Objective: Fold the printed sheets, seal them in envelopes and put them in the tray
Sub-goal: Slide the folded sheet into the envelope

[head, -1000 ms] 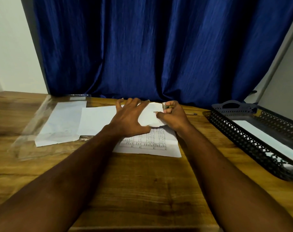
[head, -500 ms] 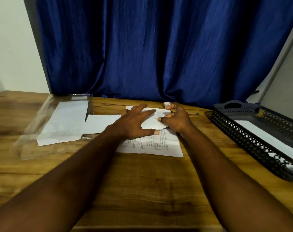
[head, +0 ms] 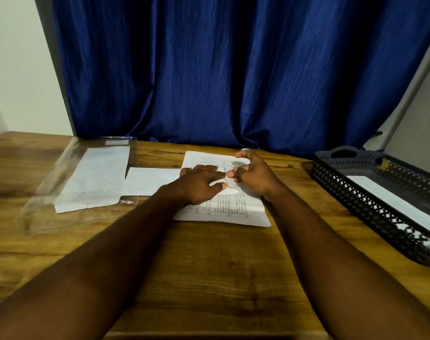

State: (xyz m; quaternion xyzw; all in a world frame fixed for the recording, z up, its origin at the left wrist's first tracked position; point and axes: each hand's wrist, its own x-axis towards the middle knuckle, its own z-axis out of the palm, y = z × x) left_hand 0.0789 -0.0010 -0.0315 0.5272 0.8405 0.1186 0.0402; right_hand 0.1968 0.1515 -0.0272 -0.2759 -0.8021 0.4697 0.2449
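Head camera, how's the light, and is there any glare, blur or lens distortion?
Head view: dim, warm light throughout; pale glare along the far edge of the clear plastic sleeve; the text on the printed sheet is too soft to read; the head view's wide angle slants and slightly bows the grey post at right.

A head-worn camera looks forward and down across the counter [head: 209, 278] toward a blue curtain [head: 233, 69]. The wide view sits close.

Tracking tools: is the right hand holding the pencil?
No, the pencil lies on the table beyond the right hand, which pinches the printed sheet.
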